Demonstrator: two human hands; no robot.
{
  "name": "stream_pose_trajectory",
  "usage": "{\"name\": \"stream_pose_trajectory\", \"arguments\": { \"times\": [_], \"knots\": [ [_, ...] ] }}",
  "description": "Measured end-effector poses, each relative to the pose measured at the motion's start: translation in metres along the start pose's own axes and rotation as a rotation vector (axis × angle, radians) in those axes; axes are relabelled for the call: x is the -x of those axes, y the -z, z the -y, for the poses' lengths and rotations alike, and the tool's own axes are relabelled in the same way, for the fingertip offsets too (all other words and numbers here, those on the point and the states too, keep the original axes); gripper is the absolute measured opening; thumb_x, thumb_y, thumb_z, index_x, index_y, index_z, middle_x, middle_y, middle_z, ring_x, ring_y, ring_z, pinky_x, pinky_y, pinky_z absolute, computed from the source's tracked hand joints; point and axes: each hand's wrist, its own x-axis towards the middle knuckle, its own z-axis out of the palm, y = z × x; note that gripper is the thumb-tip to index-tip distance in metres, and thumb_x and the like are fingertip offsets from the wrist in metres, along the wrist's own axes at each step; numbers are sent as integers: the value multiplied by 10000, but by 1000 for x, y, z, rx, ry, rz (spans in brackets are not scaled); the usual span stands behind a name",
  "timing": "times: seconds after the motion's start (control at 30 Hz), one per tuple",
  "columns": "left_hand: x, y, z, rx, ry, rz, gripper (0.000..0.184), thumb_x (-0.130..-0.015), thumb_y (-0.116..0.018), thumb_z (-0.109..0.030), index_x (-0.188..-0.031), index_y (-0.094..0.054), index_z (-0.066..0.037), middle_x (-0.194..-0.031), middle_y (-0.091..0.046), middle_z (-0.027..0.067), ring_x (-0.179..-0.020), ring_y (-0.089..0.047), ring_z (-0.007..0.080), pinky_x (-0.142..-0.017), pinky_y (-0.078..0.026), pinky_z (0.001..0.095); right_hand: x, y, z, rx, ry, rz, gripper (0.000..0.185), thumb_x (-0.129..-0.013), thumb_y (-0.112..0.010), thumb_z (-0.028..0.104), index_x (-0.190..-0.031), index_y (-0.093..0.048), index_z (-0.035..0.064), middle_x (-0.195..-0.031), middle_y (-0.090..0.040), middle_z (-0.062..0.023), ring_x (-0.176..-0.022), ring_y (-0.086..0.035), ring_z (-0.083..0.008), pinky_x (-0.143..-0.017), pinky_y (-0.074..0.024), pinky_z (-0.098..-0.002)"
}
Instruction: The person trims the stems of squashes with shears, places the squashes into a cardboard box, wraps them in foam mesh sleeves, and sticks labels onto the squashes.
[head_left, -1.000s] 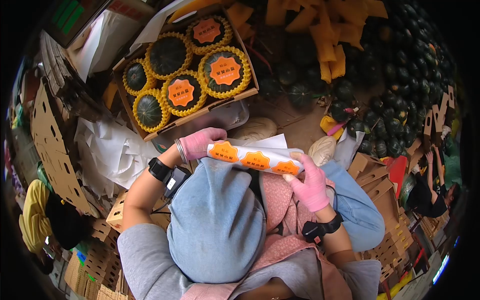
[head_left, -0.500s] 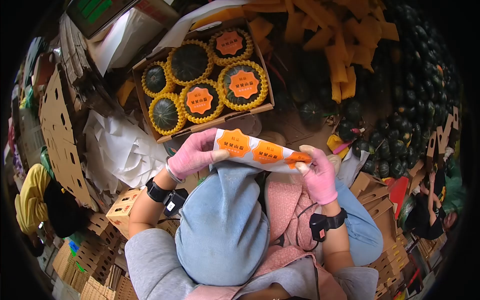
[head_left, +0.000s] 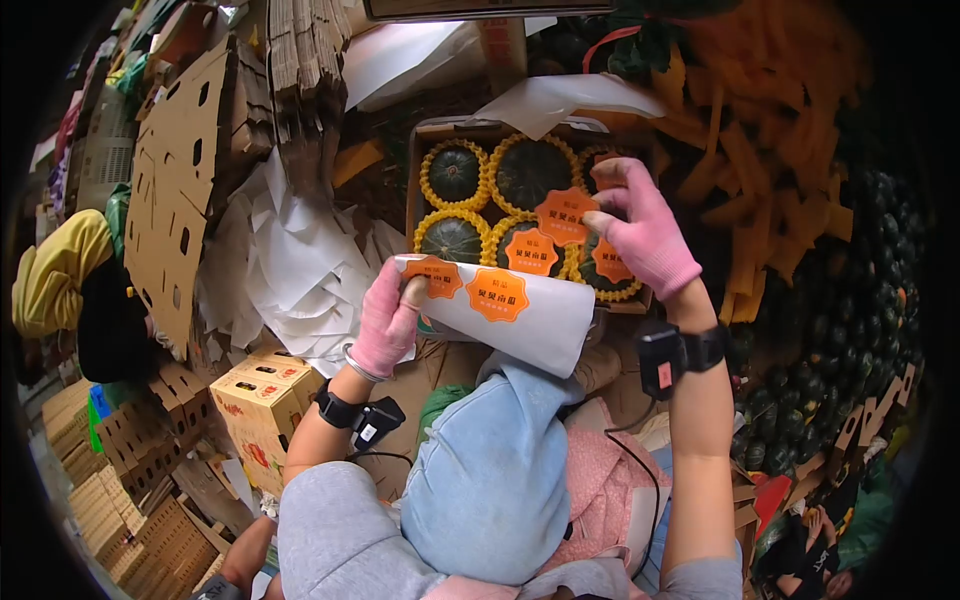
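Note:
My left hand [head_left: 388, 322] pinches the left end of a white sticker sheet [head_left: 545, 335], which carries orange scalloped labels and droops to the right. Between the thumb and fingers of my right hand [head_left: 650, 240] is a single orange sticker [head_left: 561, 216], held above a cardboard box [head_left: 413, 195]. Several dark green squashes in yellow foam nets sit in that box. The back-left squash [head_left: 454, 177] and the back-middle squash [head_left: 530, 185] show bare skin. The front-middle squash [head_left: 532, 252] bears an orange label. My right hand and the sticker partly cover the right-hand squashes.
White paper sheets [head_left: 290, 265] lie heaped at the left, near stacked flat cardboard [head_left: 185, 180]. A printed carton [head_left: 262, 405] stands beside my left arm. Orange foam nets [head_left: 750, 140] and piled squashes [head_left: 800, 360] fill the right. Other people [head_left: 60, 260] sit at both sides.
My right hand has left the sheet's right end and moved up over the box with one sticker. The sheet now hangs from my left hand alone. The view has shifted.

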Motion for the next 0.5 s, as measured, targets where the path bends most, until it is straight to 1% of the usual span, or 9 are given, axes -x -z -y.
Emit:
{"name": "stream_pose_trajectory", "arguments": {
  "times": [0.03,0.07,0.1,0.13,0.17,0.2,0.23,0.43,0.5],
  "knots": [
    [-1,-3,0,-21,-21,-18,299,-963,-449,-113,-1248,-504,-41,-1058,-618,80,-945,-566,118,-850,-453,260,-20,-9,-8,87,-30,-33,493,-791,-646,35,-1226,-416,14,-960,-607,-121,-917,-591,-238,-843,-484,-339],
    [-1,-5,6,-52,-123,-27,329,-963,-449,-117,-1281,-491,-46,-1074,-617,88,-964,-574,145,-877,-447,278,-36,-17,-9,174,-59,-65,488,-783,-666,51,-1207,-428,8,-957,-617,-136,-924,-605,-247,-844,-485,-340],
    [0,-6,5,-30,-68,2,355,-976,-446,-176,-1304,-470,-43,-1097,-591,71,-978,-553,134,-879,-434,270,-48,-22,-6,225,-162,-73,533,-755,-715,106,-1199,-434,17,-1013,-620,-168,-955,-617,-286,-870,-480,-351],
    [1,-5,4,-7,-9,29,390,-990,-442,-236,-1327,-449,-41,-1119,-566,53,-993,-532,123,-882,-422,262,-54,-28,-2,277,-169,-95,543,-748,-724,119,-1197,-435,19,-1027,-621,-172,-973,-613,-298,-878,-478,-361],
    [1,-4,5,-38,-38,39,404,-989,-447,-245,-1335,-444,-37,-1172,-564,66,-1012,-535,136,-896,-418,269,-57,-33,2,329,-180,-116,553,-741,-732,133,-1195,-437,20,-1041,-622,-175,-990,-610,-310,-887,-475,-370],
    [1,-3,7,-42,-52,39,403,-989,-445,-241,-1334,-443,-34,-1193,-561,71,-1021,-535,139,-901,-418,273,-59,-35,3,382,-194,-139,563,-734,-740,147,-1193,-438,22,-1055,-624,-179,-1008,-606,-323,-896,-472,-379],
    [1,-3,8,-45,-63,40,402,-988,-443,-238,-1333,-443,-32,-1213,-557,76,-1030,-535,141,-906,-418,276,-62,-39,-3,417,-103,-193,615,-700,-768,202,-1191,-441,27,-1090,-618,-199,-1045,-592,-357,-914,-464,-407],
    [-2,3,9,-63,-83,82,389,-984,-434,-211,-1319,-452,-14,-1273,-542,93,-1059,-537,151,-922,-416,281,-73,-46,9,646,-181,-162,678,-672,-785,277,-1196,-432,29,-1138,-603,-227,-1035,-594,-389,-897,-473,-438],
    [-1,5,9,-44,-49,102,377,-978,-437,-184,-1312,-457,-10,-1271,-544,96,-1068,-538,151,-926,-416,280,-75,-49,22,742,-283,-150,693,-671,-790,291,-1197,-423,28,-1137,-602,-229,-1028,-599,-386,-881,-482,-439]
  ]
}}
